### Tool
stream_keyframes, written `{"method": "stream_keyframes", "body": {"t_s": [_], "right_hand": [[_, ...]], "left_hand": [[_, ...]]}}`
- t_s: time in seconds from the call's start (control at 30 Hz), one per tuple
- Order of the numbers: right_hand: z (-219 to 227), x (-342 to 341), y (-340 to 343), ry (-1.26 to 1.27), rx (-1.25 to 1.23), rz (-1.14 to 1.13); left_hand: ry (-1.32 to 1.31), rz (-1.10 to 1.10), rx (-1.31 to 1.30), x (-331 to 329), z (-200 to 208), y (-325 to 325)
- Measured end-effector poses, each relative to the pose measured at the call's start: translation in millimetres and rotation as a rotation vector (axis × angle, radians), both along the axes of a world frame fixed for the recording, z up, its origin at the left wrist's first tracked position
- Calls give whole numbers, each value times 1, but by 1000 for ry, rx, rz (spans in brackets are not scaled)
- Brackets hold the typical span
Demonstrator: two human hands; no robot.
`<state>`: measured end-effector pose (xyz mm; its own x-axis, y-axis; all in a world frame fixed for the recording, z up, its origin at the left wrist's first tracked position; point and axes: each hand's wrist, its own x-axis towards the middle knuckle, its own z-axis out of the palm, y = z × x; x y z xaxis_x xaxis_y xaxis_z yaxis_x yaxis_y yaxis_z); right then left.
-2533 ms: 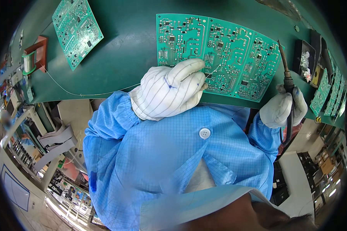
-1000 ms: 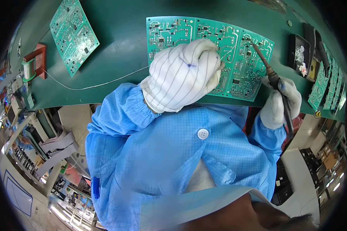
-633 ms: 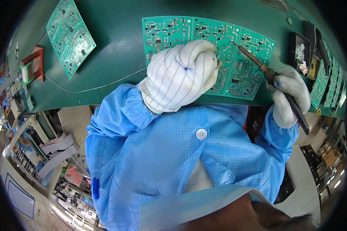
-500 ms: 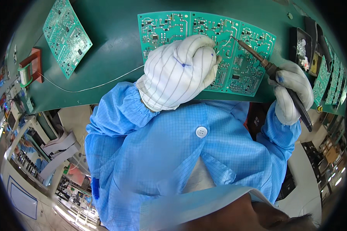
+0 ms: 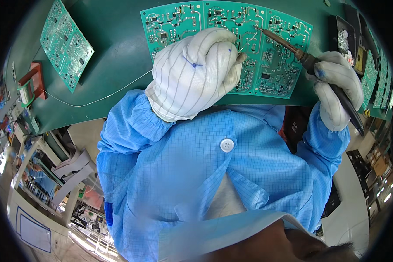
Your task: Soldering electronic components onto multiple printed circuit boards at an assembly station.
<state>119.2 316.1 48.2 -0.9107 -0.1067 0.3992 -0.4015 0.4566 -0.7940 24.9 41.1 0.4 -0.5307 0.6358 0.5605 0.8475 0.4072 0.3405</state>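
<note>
Green surface (image 5: 113, 48) at this station, and a big three-section circuit board (image 5: 281, 65) is lying on it in front of someone in a blue checked smock (image 5: 266, 161). Left hand (image 5: 194, 74), gloved, is curled over the board's near edge, left of centre, pinching solder wire (image 5: 249, 42) that pokes out over the middle section. Right hand (image 5: 338, 89) is wrapped round a soldering iron (image 5: 308, 62), just right of the board, tip close to the wire's end; can't tell if they touch. Wire spool (image 5: 24, 94) and second board (image 5: 67, 46) sit left of the big one, black tray (image 5: 333, 37) right.
</note>
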Motion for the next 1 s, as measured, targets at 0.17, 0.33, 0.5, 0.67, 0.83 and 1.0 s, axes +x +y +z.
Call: {"method": "stream_keyframes", "body": {"t_s": [0.17, 0.33, 0.5, 0.67, 0.83, 1.0], "right_hand": [[4, -6, 2, 90, 97, 74], [16, -8, 1, 22, 182, 46], [23, -9, 0, -8, 248, 40], [27, -9, 3, 4, 290, 52], [26, -9, 4, 6, 291, 52], [24, -8, 3, 7, 290, 41]], "left_hand": [[13, 10, -41, 0, -1, 0], [108, 15, -11, -1, -7, 0], [63, -2, -49, 1, -5, -2], [31, 21, 13, 1, -2, 2], [-7, 20, 20, 1, 1, 1], [8, 26, -6, 2, 1, 0]]}}
